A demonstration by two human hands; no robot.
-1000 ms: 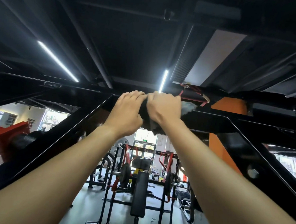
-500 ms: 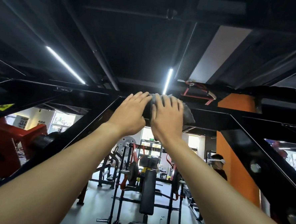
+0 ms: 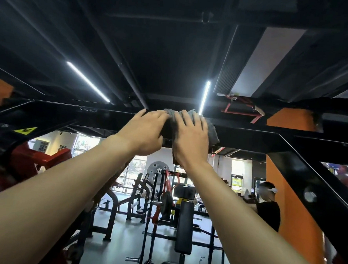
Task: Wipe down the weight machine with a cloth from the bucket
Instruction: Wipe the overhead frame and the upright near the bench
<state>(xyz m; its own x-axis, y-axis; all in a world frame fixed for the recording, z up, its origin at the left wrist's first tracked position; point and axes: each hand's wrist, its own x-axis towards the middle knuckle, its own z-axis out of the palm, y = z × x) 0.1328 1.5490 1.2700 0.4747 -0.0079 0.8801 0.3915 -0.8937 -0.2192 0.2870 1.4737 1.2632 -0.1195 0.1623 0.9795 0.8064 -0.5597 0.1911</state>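
Two hands (image 3: pixel 142 132) (image 3: pixel 191 139), cloth (image 3: pixel 212 131) over crossbar (image 3: pixel 250 134) edge

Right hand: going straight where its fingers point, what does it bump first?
Likely nothing near: the right hand lies flat on the crumpled grey cloth over the black metal crossbar, fingers aimed past its top edge toward the dark ceiling; depth unclear.

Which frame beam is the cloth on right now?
The horizontal top crossbar: the grey cloth drapes over it; the slanted side beams carry nothing.
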